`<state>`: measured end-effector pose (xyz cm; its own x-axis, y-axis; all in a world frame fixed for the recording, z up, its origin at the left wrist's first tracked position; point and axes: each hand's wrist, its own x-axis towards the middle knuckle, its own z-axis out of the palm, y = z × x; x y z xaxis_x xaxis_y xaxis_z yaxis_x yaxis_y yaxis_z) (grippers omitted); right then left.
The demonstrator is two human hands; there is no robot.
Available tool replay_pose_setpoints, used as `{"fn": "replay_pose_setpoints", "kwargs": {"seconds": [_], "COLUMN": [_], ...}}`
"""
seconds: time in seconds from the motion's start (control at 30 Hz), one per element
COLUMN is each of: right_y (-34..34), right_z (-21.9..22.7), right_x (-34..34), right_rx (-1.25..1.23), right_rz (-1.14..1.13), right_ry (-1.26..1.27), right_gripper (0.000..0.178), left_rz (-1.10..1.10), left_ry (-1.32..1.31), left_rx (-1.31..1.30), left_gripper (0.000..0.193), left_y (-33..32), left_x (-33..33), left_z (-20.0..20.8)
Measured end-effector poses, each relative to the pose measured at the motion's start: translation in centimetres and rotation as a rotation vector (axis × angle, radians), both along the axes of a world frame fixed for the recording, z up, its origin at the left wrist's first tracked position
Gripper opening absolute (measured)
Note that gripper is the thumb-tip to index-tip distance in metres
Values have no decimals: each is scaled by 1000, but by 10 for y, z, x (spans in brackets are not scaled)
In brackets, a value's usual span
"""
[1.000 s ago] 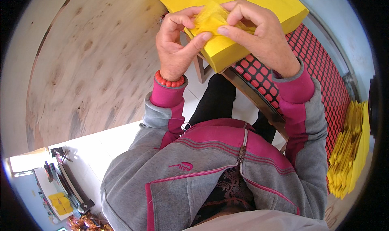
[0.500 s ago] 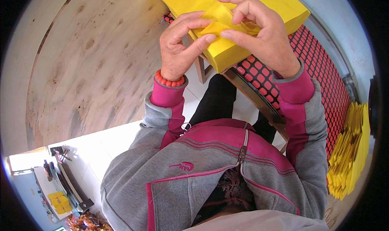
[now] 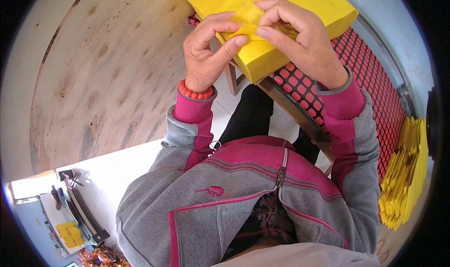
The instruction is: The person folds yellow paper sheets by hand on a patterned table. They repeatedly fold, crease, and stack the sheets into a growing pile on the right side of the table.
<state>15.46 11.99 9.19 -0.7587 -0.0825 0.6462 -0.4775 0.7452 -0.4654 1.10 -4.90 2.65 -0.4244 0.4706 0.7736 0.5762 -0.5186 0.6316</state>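
A thin, slightly see-through yellow sheet (image 3: 247, 13) is bunched and folded between my two hands; I cannot tell whether it is paper or cloth. My left hand (image 3: 206, 51), with a red bead bracelet at the wrist, pinches its left side between thumb and fingers. Gripping the right side is my right hand (image 3: 300, 42), thumb and bent fingers close to my left thumb. Beneath both hands lies a thick yellow block (image 3: 262, 63), like a stack of sheets or a box. Part of the folds is hidden behind the fingers.
The block rests on a bench with a red-and-black patterned cover (image 3: 370, 75). A large wooden board (image 3: 93, 89) stands to the left. Folded yellow bundles (image 3: 403, 182) stand at the lower right by the pale wall. White floor tiles (image 3: 136, 161) show below.
My right hand's fingers have come down and in, closing on the sheet from a more spread position. The left hand has barely shifted; the yellow block stays in place.
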Motion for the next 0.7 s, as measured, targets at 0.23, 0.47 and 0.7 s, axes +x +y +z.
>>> {"fn": "replay_pose_setpoints", "kwargs": {"seconds": [0.23, 0.47, 0.7], "right_y": [-8, -1, -87], "right_z": [1, 41, -106], "right_x": [-1, 35, 102], "right_rx": [-55, -352, -195], "right_rz": [-29, 425, 114], "right_ry": [14, -189, -493], "right_gripper": [12, 37, 15], "left_rz": [42, -37, 14], "left_ry": [30, -146, -75], "left_rx": [17, 63, 114], "left_gripper": [18, 15, 17], "left_y": [2, 4, 7], "left_x": [0, -10, -17], "left_z": [0, -18, -24]}}
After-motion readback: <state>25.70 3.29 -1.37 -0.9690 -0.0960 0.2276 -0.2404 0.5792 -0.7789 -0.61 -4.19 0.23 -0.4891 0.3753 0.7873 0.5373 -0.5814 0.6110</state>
